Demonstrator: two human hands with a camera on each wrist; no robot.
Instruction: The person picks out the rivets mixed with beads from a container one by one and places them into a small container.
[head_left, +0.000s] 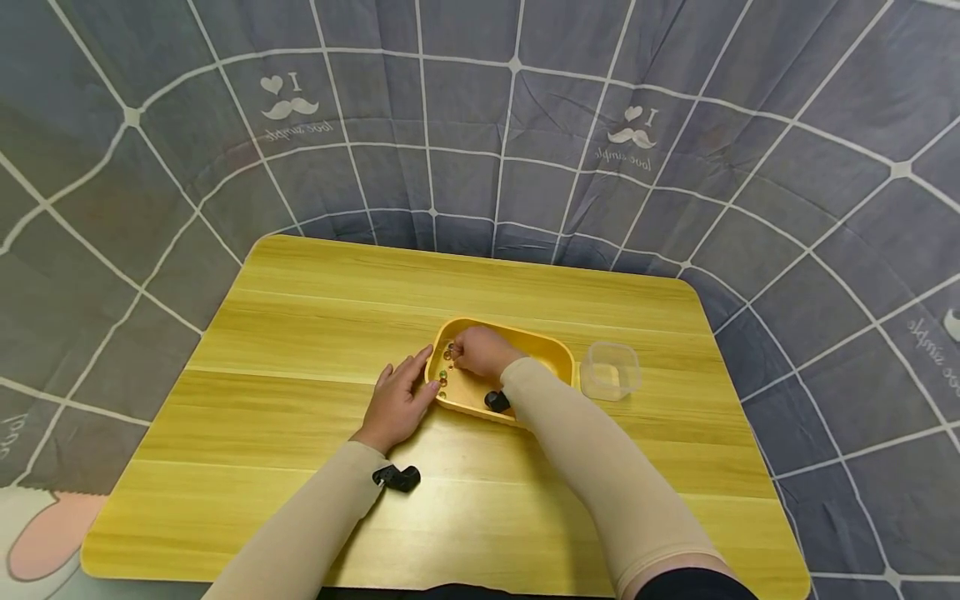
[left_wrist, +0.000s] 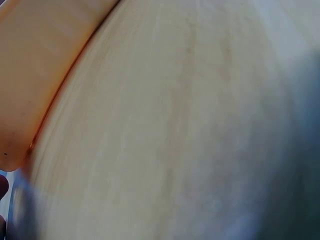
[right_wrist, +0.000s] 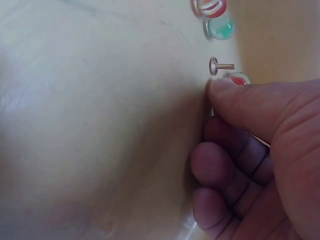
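A yellow tray (head_left: 542,346) lies on the table, with several glass marbles (head_left: 442,377) along its left end. My left hand (head_left: 397,406) rests against that end, fingers extended and thumb at the rim; in the left wrist view only its fingertips (left_wrist: 3,186) show. Inside the tray, my right hand (head_left: 482,352) reaches down with curled fingers. Its thumb tip lies close to the index finger in the right wrist view; I cannot tell whether something is pinched there. Beside the thumb are a small metal pin with a flat head (right_wrist: 222,66), a red-streaked marble (right_wrist: 240,78) and a green one (right_wrist: 221,28).
Just right of the tray stands a clear plastic container (head_left: 611,371). The wooden table (head_left: 300,333) has rounded corners, and a grey checked curtain (head_left: 465,117) hangs behind it. Black wrist cameras (head_left: 397,477) are worn on both forearms, over beige sleeves.
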